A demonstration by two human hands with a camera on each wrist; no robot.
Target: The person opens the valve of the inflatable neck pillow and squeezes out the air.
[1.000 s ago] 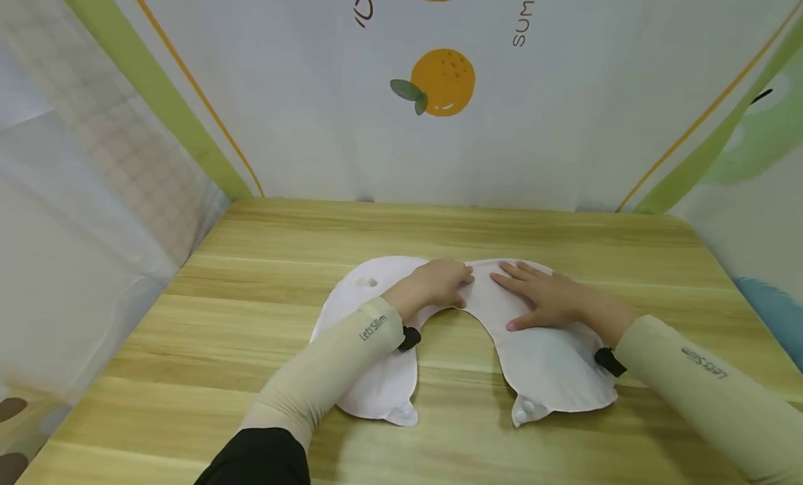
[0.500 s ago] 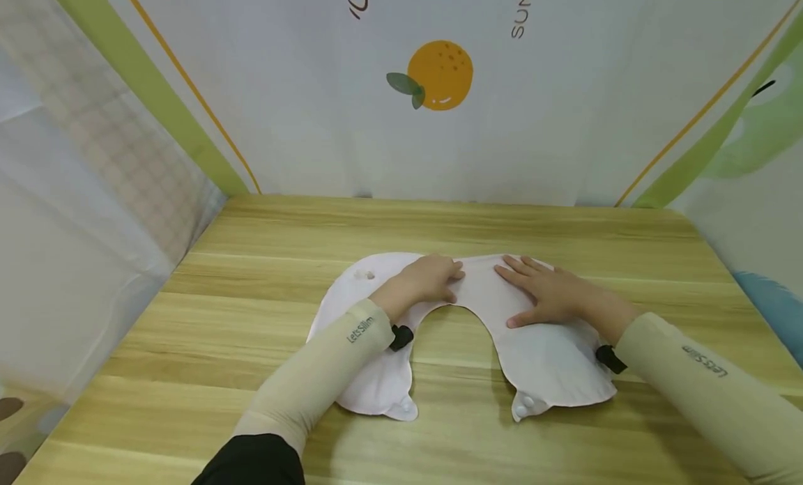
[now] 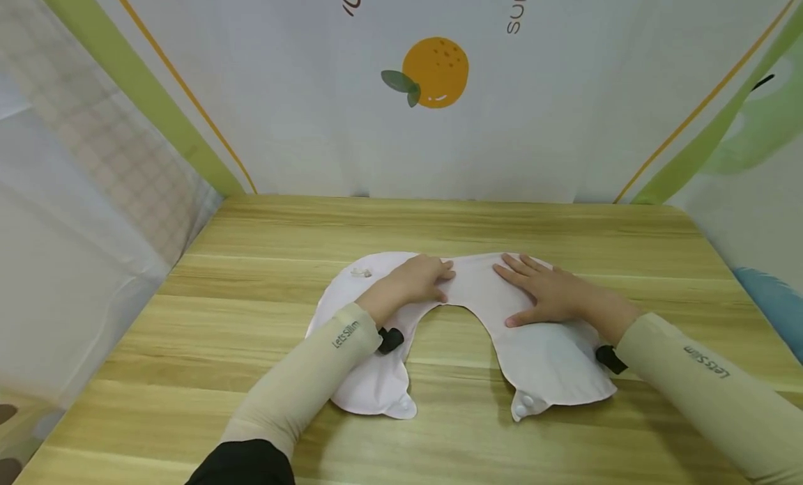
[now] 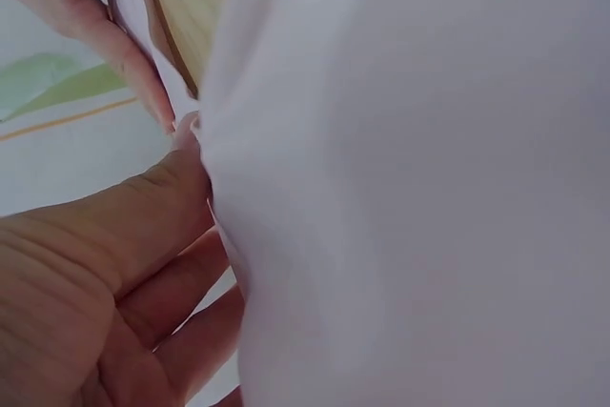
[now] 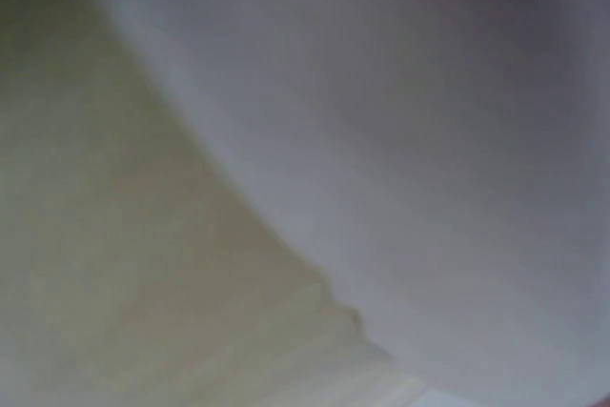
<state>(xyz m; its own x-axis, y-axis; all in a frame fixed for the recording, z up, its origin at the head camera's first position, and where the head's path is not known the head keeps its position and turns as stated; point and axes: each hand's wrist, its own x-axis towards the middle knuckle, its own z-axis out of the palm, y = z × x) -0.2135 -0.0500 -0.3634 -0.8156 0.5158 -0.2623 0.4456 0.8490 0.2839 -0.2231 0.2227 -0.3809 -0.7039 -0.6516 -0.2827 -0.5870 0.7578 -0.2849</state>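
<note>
A pale pink U-shaped neck pillow (image 3: pixel 470 276) lies on the wooden table, its two ends toward the person. It looks rather flat, with a small clear valve (image 3: pixel 361 272) on the left arm and snap buttons (image 3: pixel 525 405) at the tips. My left hand (image 3: pixel 414 279) rests on the pillow left of the middle bend, fingers slightly bent; the left wrist view has its thumb (image 4: pixel 162 212) against the fabric. With fingers spread, my right hand (image 3: pixel 546 293) lies flat on the pillow's right side. The right wrist view is blurred and shows mainly fabric (image 5: pixel 381 169).
The wooden table (image 3: pixel 188 345) runs back to a white curtain (image 3: pixel 301 122) printed with an orange (image 3: pixel 436 72). More printed fabric hangs at left and right. Dark wrist straps (image 3: pixel 390 340) show below beige sleeves (image 3: pixel 301 380).
My left hand has slid left along the pillow, away from the middle bend. The right hand keeps its place, and the pillow hardly moves. The head view has shifted slightly.
</note>
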